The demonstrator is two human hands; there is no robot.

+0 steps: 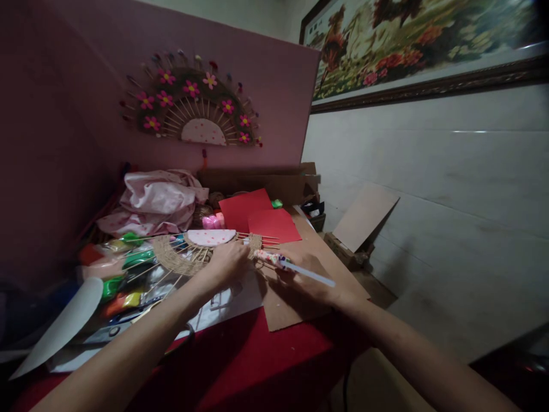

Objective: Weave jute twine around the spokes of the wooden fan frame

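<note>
A half-made fan of thin sticks woven with twine (pixel 175 260) lies over the table, with a white half-circle dotted in pink (pixel 211 237) at its centre. My left hand (pixel 229 260) is closed on the fan's inner right part; its fingertips are partly hidden. In my right hand (pixel 306 277) is a flower-patterned glue gun (pixel 271 259), a long pale glue stick (pixel 312 274) poking out of its back. The gun's front end points left, close to the twine band at the fan's right end. The exact tip is hard to make out.
Red sheets (pixel 274 224) lie behind the fan on a cardboard sheet (pixel 295 309). Colourful packets (pixel 115 286), scissors (pixel 107 333) and a curved white piece (pixel 71 332) are at left. Crumpled dotted cloth (pixel 158 197) sits behind. A finished flowered fan (pixel 193 106) hangs on the pink panel.
</note>
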